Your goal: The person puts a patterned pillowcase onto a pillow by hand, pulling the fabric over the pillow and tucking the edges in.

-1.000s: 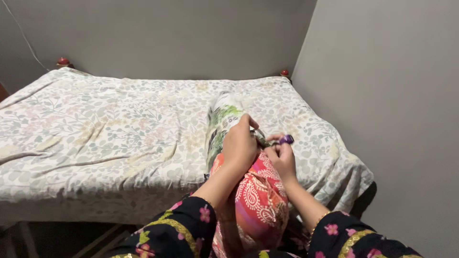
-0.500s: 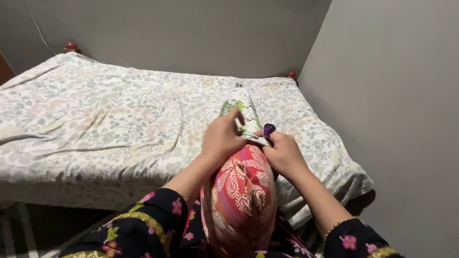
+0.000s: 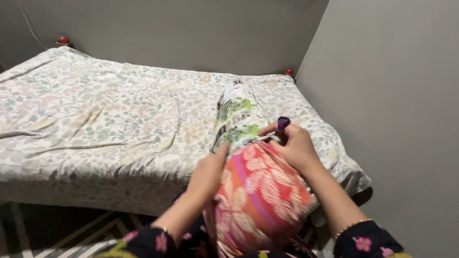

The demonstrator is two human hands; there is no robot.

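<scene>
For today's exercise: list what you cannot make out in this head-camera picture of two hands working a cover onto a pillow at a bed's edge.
- Head view: the left hand is motion-blurred; its fingertips vanish behind the pink patterned pillow.
- The pillow's lower end is cut off by the bottom edge.
- The small purple object at the right hand is too small to identify.
- The green floral cover hides whatever is inside it.
- The bed runs off the left edge.

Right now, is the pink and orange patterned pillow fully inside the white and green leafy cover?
No, partly in: the pink and orange patterned pillow protrudes from the white and green leafy cover.
</scene>
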